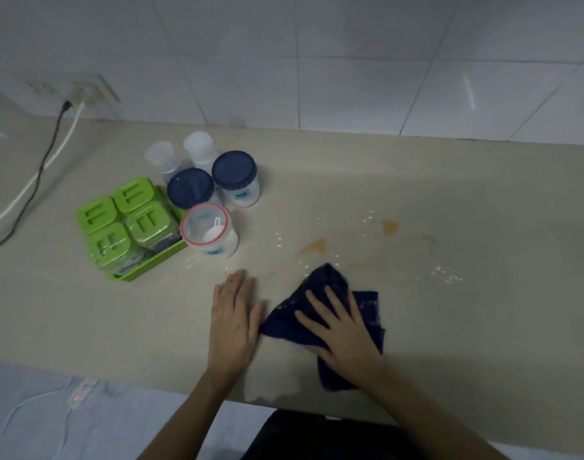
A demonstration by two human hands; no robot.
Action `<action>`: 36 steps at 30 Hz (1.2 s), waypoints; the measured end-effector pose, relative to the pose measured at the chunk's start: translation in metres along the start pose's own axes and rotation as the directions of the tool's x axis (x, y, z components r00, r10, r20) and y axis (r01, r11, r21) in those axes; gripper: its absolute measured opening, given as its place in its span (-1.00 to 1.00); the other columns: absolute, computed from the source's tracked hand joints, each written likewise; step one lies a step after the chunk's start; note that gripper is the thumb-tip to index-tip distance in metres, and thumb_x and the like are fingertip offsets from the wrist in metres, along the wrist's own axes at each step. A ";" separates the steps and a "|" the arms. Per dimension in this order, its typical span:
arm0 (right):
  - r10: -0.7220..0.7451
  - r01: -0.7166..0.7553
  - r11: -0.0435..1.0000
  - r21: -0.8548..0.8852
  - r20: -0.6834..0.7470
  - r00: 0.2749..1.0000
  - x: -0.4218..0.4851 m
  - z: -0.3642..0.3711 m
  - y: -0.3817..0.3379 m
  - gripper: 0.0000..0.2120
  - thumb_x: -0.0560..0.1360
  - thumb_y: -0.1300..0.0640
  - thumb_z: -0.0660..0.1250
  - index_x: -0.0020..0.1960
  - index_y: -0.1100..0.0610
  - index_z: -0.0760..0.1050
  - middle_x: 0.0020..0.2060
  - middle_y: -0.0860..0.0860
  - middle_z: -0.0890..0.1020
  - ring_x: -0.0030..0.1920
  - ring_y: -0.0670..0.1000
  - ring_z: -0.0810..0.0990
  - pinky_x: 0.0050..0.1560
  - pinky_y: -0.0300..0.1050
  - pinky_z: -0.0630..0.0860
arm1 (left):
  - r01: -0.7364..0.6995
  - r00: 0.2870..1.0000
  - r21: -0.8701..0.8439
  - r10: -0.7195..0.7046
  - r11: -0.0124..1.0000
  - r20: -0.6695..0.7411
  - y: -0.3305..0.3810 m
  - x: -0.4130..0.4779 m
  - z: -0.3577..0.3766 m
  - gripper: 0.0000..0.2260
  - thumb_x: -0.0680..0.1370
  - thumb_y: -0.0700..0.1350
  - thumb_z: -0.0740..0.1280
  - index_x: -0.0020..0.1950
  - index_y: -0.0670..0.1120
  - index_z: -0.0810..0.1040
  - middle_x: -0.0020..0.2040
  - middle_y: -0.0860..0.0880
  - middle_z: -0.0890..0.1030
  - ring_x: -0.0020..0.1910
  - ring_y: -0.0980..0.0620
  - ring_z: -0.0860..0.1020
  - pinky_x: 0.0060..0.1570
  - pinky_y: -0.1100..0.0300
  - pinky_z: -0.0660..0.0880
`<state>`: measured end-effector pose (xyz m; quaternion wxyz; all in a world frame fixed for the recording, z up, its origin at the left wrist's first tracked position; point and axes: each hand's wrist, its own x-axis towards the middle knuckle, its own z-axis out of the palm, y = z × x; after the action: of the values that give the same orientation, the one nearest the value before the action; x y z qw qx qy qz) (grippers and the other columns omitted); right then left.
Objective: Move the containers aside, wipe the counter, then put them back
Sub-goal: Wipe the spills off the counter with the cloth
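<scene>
Right hand lay flat, fingers spread, palm pressing down on a dark blue cloth on the beige tabletop; not gripping, just pressing. Cloth was crumpled, one corner poking out past the fingertips, another part trailing back under the wrist toward the tabletop's near edge. Left hand rested just beside the cloth's left edge, also flat and open, holding nothing, thumb side touching or nearly touching the fabric; can't tell which.

Just beyond the right hand's fingertips: a brownish stain w/ white crumbs scattered around and off to the right. A second brownish stain sat farther out, to the right of the first.

Beyond the left hand, up and to the left, the containers stood grouped. Nearest was a clear jar w/ red-rimmed lid, a white scoop visible inside. Touching its left side, a green tray held four green-lidded boxes packed 2x2. Behind the clear jar, two blue-lidded jars side by side, then two small translucent cups farthest back, near the wall.

Far left of both hands, a black cord and a white cord ran across the tabletop up to a wall socket on the white tiled wall.
</scene>
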<state>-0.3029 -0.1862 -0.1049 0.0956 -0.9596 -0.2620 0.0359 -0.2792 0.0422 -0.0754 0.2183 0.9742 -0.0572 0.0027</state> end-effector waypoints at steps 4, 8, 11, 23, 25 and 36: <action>-0.097 0.097 0.992 0.084 -0.003 0.995 0.054 -0.002 -0.008 -0.55 0.53 -0.18 0.10 0.40 -0.14 0.28 0.47 -0.05 0.28 0.49 0.10 0.12 0.41 0.29 -0.07 | 0.074 0.996 -0.055 -0.076 0.996 -0.042 -0.023 0.006 -0.005 -0.52 0.61 0.10 0.00 0.42 -0.15 0.31 0.47 -0.09 0.30 0.50 0.00 0.17 0.53 0.06 -0.05; 0.001 0.001 0.994 0.107 -0.025 1.000 0.091 -0.016 0.060 -0.53 0.54 -0.18 0.10 0.42 -0.12 0.28 0.48 -0.03 0.25 0.50 0.10 0.09 0.45 0.32 0.02 | 0.079 0.995 -0.076 -0.083 0.994 -0.053 -0.028 0.009 -0.006 -0.54 0.61 0.06 0.08 0.41 -0.19 0.34 0.47 -0.12 0.30 0.49 -0.03 0.19 0.51 -0.01 0.06; 0.191 -0.183 0.970 0.161 -0.038 0.981 0.096 -0.027 0.094 -0.49 0.55 -0.26 -0.06 0.44 -0.12 0.23 0.49 -0.03 0.20 0.51 0.12 0.04 0.44 0.34 0.04 | 0.066 0.998 0.000 -0.066 0.998 -0.025 -0.028 0.009 -0.004 -0.53 0.61 0.05 0.08 0.40 -0.20 0.36 0.47 -0.15 0.30 0.48 -0.06 0.20 0.48 -0.06 0.10; -0.224 0.220 0.971 0.095 0.031 0.974 0.154 -0.024 0.081 -0.52 0.56 -0.14 0.10 0.46 -0.08 0.22 0.50 -0.01 0.18 0.50 0.11 0.07 0.47 0.17 -0.04 | 0.093 0.996 -0.021 -0.093 0.995 0.017 -0.033 0.013 -0.001 -0.50 0.63 0.11 0.02 0.51 -0.12 0.20 0.54 -0.07 0.19 0.54 0.06 0.06 0.52 0.08 -0.02; -0.040 0.042 0.990 0.135 -0.018 0.999 0.157 -0.027 0.092 -0.52 0.55 -0.15 0.08 0.45 -0.08 0.24 0.50 0.00 0.20 0.50 0.13 0.08 0.47 0.23 0.04 | 0.065 0.997 0.011 -0.066 0.998 0.031 -0.033 0.013 0.002 -0.49 0.63 0.11 0.02 0.50 -0.14 0.21 0.53 -0.09 0.20 0.53 0.04 0.09 0.52 0.07 -0.03; -0.227 0.226 0.972 0.056 0.011 0.974 0.144 -0.004 0.024 -0.54 0.56 -0.16 0.09 0.44 -0.12 0.23 0.49 0.02 0.22 0.50 0.18 0.09 0.45 0.31 -0.03 | 0.146 0.988 -0.183 -0.153 0.972 -0.025 -0.032 0.012 -0.004 -0.48 0.62 0.12 0.04 0.51 -0.12 0.18 0.52 -0.04 0.23 0.52 0.10 0.11 0.51 0.05 0.06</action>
<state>-0.1665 -0.1335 -0.1088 0.1227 -0.9202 -0.3696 0.0401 -0.2634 0.0712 -0.0853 0.3065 0.9516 0.0206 0.0001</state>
